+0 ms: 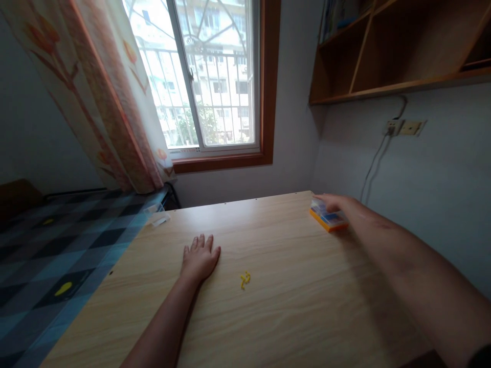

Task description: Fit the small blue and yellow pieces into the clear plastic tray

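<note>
My left hand (pixel 200 258) lies flat on the light wooden table (pixel 268 327), fingers spread, with nothing in it. To its right on the tabletop is a small group of yellow pieces (pixel 245 279). At the table's far right corner my right hand (pixel 330 201) reaches over a clear-topped box with an orange edge and blue parts inside (pixel 328 220). Its fingers are at the back of the box, small and partly hidden, so I cannot make out whether they grip it.
A clear plastic container (pixel 158 216) sits at the table's far left corner. Left of the table is a bed with a checked cover (pixel 88 245). Beyond are a curtain (pixel 115 102) and a window; wooden shelves (pixel 337 97) and a socket with a cable (pixel 394 127) are on the right.
</note>
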{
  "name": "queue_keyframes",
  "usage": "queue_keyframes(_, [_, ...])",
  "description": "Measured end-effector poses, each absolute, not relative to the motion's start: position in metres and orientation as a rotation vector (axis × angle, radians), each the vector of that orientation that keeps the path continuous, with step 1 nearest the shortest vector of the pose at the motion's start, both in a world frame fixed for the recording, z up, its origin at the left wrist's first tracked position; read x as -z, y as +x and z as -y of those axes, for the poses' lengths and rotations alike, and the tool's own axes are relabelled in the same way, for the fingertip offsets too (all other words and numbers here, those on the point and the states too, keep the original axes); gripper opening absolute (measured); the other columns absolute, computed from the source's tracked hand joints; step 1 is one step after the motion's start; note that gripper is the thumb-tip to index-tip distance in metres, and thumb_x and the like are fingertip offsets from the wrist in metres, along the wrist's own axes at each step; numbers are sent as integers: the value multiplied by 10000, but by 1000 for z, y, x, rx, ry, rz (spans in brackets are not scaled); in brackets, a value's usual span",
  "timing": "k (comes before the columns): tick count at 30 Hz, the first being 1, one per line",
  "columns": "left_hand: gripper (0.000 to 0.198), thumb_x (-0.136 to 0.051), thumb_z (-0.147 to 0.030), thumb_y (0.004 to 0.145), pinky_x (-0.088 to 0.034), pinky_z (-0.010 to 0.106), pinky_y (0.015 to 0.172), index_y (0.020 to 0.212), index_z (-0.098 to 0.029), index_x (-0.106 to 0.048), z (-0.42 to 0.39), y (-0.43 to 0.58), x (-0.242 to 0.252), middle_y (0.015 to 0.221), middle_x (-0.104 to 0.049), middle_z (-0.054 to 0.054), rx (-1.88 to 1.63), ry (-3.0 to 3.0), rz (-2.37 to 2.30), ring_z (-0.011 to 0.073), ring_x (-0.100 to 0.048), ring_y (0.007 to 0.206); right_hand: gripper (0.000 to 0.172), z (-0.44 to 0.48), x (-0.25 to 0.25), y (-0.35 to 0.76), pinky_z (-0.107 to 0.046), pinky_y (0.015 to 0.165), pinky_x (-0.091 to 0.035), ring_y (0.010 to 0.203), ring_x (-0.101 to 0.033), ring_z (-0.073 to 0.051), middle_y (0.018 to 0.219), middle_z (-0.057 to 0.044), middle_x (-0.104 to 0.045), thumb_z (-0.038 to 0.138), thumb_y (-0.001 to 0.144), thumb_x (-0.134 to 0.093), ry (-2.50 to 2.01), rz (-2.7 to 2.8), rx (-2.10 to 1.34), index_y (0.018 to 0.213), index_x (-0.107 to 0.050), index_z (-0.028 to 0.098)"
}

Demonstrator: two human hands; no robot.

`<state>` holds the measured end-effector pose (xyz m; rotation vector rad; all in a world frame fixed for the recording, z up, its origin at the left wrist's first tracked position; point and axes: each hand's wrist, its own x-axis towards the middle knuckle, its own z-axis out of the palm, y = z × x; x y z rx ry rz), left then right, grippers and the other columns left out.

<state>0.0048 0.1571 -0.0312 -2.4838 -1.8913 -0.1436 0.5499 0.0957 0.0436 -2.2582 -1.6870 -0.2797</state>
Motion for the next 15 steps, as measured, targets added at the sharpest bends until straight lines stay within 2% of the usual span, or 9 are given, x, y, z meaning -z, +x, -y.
queue_keyframes(3, [675,-351,-542,1005,-230,597,1224,1588,-207,-410,-155,5,28,1673,-288,150,123,-2538,1840,359,-255,1556,461,-98,-51,547,-449,933,-511,969,-715,-295,1190,-208,-722,198,773,-702,-2288,1767,93,1231,-750,175])
queue_keyframes(7, [677,-371,-529,1007,-218,564,1243,1598,-199,-389,-151,4,24,1677,-277,134,101,-2592,1782,334,-236,1566,533,-95,-70,535,-489,1001,-449,1134,-652,-337,1297,-261,-650,186,794,-666,-2228,1789,65,1321,-687,111])
queue_keyframes(11, [679,-382,-523,1004,-215,529,1253,1597,-192,-390,-151,7,23,1677,-282,133,102,-2586,1792,320,-242,1565,832,-82,-88,502,-461,1066,-429,1229,-584,-326,1408,-186,-570,182,740,-694,-2024,1828,65,1542,-472,187])
queue_keyframes(15, [713,-363,-539,1001,-236,570,1231,1588,-135,-398,-155,21,26,1660,-297,202,175,-2462,1934,377,-260,1550,885,-57,-78,442,-395,1064,-447,1194,-592,-278,1399,-171,-556,262,795,-680,-1780,1890,-62,1611,-351,170])
